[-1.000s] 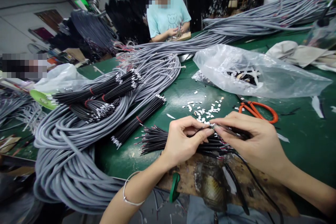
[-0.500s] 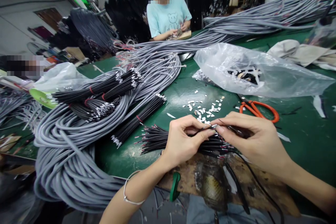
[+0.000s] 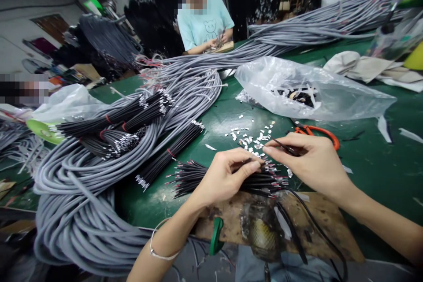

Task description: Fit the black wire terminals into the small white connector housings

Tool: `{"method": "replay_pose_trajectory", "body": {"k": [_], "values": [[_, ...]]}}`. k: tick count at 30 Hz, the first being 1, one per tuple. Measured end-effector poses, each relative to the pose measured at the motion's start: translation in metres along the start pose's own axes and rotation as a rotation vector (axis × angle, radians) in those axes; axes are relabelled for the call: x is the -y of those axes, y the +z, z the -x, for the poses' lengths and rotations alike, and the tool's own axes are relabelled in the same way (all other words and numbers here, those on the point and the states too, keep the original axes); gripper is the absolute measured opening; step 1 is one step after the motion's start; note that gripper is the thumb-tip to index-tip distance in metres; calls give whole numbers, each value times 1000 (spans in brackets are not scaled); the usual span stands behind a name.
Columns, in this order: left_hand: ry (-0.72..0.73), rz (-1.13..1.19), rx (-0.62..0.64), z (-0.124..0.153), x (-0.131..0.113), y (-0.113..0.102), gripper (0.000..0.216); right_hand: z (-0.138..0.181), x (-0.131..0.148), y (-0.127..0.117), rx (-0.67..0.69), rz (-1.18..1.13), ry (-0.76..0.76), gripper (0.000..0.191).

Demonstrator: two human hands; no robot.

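No longer touching near bench [image 3: 380,176] front edge: pinching wire [image 3: 236,166] in left hand [image 3: 224,176], tool [image 3: 292,150] in right hand [image 3: 319,163]. Probably mid-pause.

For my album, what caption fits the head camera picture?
Left hand above black wires, right hand holding something dark, white bits and grey cables on a table.

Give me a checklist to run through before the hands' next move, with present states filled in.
1. Right hand holds the dark slender tool: ok.
2. Left hand has a secure hold: cannot tell; its fingers hide what may lie between them.
3. Loose black wires within reach: ok, beside the left hand.
4. Small white pieces gathered together: not ok, scattered on the green tabletop.
5. Orange handles unobstructed: not ok, the right hand partly covers them.
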State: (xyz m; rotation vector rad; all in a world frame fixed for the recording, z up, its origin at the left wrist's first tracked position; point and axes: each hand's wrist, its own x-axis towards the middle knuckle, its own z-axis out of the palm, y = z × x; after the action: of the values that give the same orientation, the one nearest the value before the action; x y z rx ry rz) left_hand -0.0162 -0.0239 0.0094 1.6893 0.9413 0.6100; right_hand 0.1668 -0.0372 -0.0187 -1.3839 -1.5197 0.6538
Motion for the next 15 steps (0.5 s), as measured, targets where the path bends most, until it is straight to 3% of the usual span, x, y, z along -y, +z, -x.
{"method": "replay_pose_trajectory", "body": {"k": [5,10,15], "values": [[-123,128,-161,-4,-3,-10,20,5,6,-3,-92,41,-167,17],[-154,216,-282,-3,-4,-8,22,11,7,-1,82,42,-265,38],[-103,159,-273,-1,-5,-1,16,12,10,0,209,-7,-277,44]]}}
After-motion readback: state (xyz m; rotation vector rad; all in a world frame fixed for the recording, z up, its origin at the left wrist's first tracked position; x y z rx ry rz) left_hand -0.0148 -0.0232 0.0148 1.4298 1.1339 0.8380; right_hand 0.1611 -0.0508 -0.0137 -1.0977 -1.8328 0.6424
